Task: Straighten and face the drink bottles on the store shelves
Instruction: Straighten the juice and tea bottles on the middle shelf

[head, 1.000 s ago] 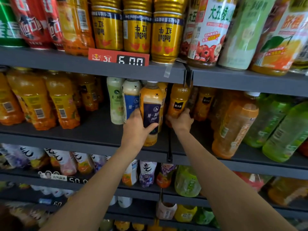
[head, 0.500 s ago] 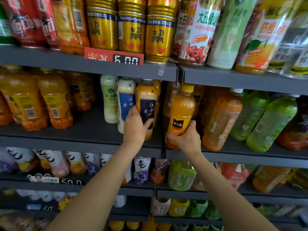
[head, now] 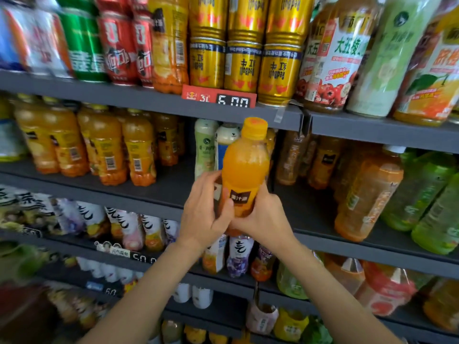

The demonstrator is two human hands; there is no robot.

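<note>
Both hands, left hand [head: 205, 214] and right hand [head: 264, 217], gripped smooth plastic orange juice bottle [head: 244, 170], round ribbed cap, upright, off shelf [head: 149, 194]

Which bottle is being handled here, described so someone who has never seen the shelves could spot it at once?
Find the red price tag reading 6.00 under the gold cans. Just below it, in front of the middle shelf, the left hand and right hand hold an orange juice bottle. Unlike its shelved neighbours, it is off the shelf, with a yellow cap and black label.
</note>
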